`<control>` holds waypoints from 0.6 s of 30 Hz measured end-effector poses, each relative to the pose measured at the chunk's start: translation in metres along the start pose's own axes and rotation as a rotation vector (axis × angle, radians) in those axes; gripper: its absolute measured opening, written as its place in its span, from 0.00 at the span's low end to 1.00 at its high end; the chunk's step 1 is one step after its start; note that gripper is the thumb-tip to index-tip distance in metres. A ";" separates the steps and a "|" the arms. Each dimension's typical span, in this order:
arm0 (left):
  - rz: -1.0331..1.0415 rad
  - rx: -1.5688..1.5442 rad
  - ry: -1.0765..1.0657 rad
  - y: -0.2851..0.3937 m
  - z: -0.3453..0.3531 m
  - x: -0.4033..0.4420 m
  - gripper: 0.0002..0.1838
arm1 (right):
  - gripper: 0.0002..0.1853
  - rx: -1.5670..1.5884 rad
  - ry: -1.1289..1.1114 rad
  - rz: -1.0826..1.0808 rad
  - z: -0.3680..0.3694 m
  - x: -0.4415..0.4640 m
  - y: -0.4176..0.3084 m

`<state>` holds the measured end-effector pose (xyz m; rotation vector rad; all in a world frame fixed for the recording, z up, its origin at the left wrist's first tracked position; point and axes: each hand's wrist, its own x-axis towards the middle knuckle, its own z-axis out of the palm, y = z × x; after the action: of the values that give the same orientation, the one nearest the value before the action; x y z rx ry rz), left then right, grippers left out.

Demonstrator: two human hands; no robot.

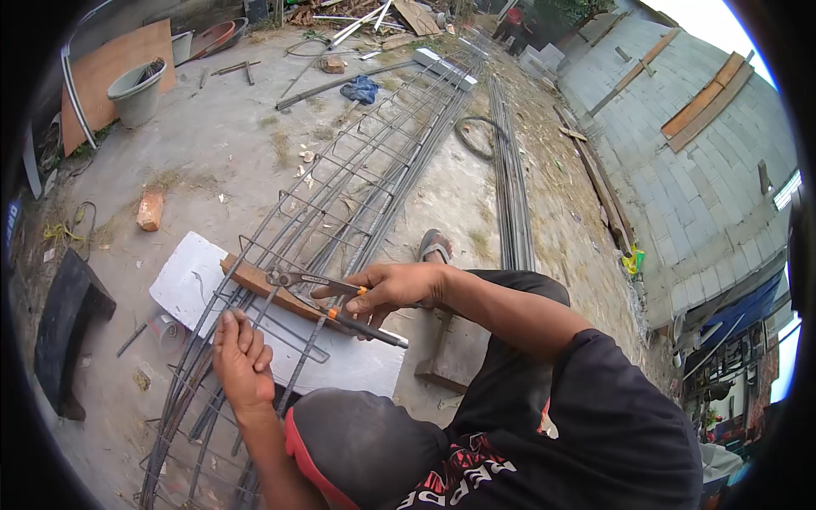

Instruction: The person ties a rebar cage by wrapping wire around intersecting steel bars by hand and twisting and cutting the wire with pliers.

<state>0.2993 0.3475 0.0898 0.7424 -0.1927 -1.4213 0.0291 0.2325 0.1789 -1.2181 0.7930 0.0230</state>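
Note:
My right hand [384, 293] is wrapped round a pair of pincers [306, 279] with orange and black handles. The handles stand spread apart, and the metal head sits at the rebar cage [340, 187], over a wooden block [255, 276]. My left hand [242, 357] is closed, thumb and finger pinched together beside the cage's bars; whatever is between them is too small to make out. Beneath the cage lies a white slab [365, 357]. A dark cap [365, 442] with a red edge hides part of the near end.
A concrete block [455, 348] stands by my sandalled foot [435, 246]. Long bars [510, 195] and a wire coil [478, 140] lie right of the cage. To the left are a brick [150, 210], a black angled piece [68, 331] and a bucket [136, 98]. A block wall [680, 187] rises right.

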 end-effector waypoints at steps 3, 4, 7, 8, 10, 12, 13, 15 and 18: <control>0.335 -0.187 0.167 0.027 -0.041 -0.010 0.12 | 0.26 -0.277 0.127 0.086 -0.012 -0.002 0.000; 0.396 -0.215 0.213 0.035 -0.051 -0.020 0.12 | 0.21 -0.453 0.274 0.014 -0.029 0.008 0.017; 0.438 -0.126 0.321 0.044 -0.058 -0.055 0.13 | 0.25 -1.027 0.750 -0.072 -0.071 0.039 0.033; 0.417 -0.017 0.390 0.043 -0.051 -0.063 0.14 | 0.26 -1.131 0.858 -0.098 -0.083 0.050 0.041; 0.340 0.268 0.413 0.038 -0.051 -0.079 0.15 | 0.26 -1.232 0.970 -0.122 -0.111 0.065 0.060; 0.239 0.544 0.396 0.032 -0.048 -0.082 0.16 | 0.28 -1.423 0.947 -0.051 -0.135 0.080 0.081; 0.318 0.954 0.428 0.027 -0.048 -0.078 0.17 | 0.28 -1.415 0.950 -0.047 -0.136 0.081 0.089; 0.399 1.362 0.442 0.019 -0.045 -0.066 0.18 | 0.29 -1.353 1.036 -0.001 -0.120 0.088 0.087; 0.400 1.585 0.360 0.005 -0.047 -0.049 0.23 | 0.30 -1.368 1.103 -0.201 -0.079 0.085 0.078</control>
<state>0.3204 0.4093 0.0714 2.0527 -1.1707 -0.4894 0.0171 0.1632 0.0583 -2.6870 1.7171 -0.3554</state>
